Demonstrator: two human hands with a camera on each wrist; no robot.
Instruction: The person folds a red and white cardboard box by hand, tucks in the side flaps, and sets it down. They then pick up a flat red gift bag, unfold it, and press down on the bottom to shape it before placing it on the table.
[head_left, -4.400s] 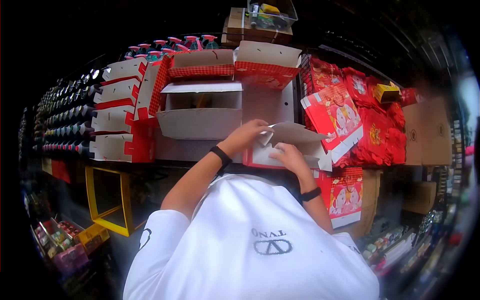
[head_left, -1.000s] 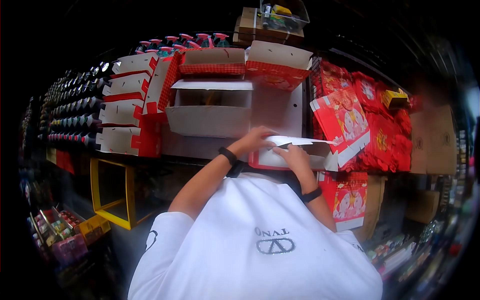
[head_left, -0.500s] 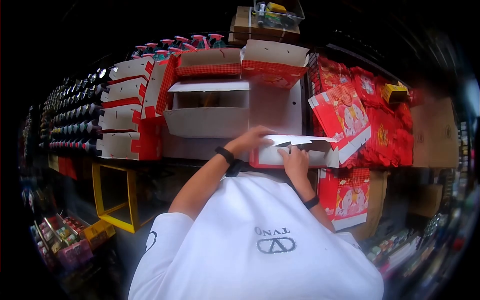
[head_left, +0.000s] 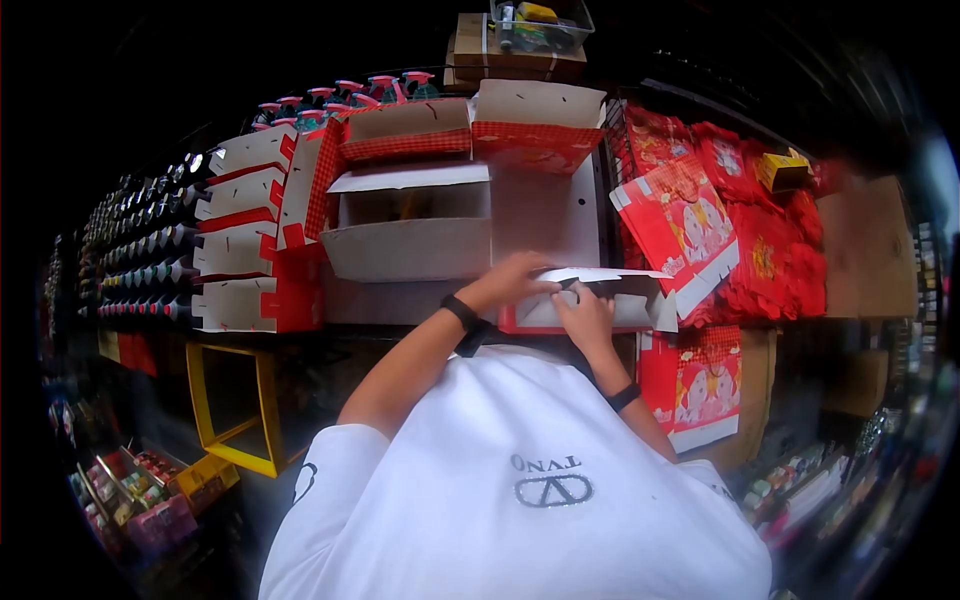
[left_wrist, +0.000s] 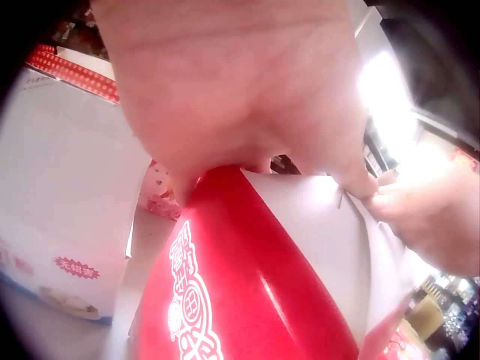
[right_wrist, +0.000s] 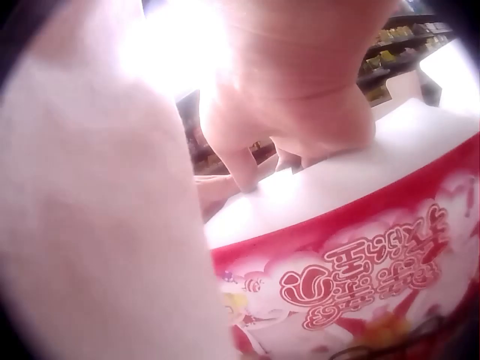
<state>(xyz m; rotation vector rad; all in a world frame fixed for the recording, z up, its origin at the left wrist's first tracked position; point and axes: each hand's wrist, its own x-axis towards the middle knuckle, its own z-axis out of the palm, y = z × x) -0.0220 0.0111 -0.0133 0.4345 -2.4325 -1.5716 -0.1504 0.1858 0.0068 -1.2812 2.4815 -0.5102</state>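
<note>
Close in front of the white shirt stands a red-and-white cardboard gift box (head_left: 530, 318), its white inside facing up. At its left end my left hand (head_left: 512, 282) grips the box; in the left wrist view that hand (left_wrist: 240, 97) reaches over the red end panel (left_wrist: 247, 277). My right hand (head_left: 588, 318) pinches a white flap (head_left: 600, 273) near that same corner. In the right wrist view the right thumb (right_wrist: 244, 169) lies on the white inner face, above a printed front panel (right_wrist: 360, 277). Most fingertips of both hands are hidden behind the cardboard.
Open boxes stand left and behind: a white one (head_left: 405, 248), a gingham-edged one (head_left: 535, 148) and a stacked column (head_left: 235, 245). Flat printed cartons (head_left: 690, 225) lie right, beside red bags (head_left: 765, 250). A yellow frame (head_left: 268, 410) stands lower left; dark bottles (head_left: 150, 250) fill the left.
The flap that stood up wide 4.4 seconds ago now shows as a thin white strip. Over the last second the right hand has shifted slightly at the corner; the left hand keeps its place.
</note>
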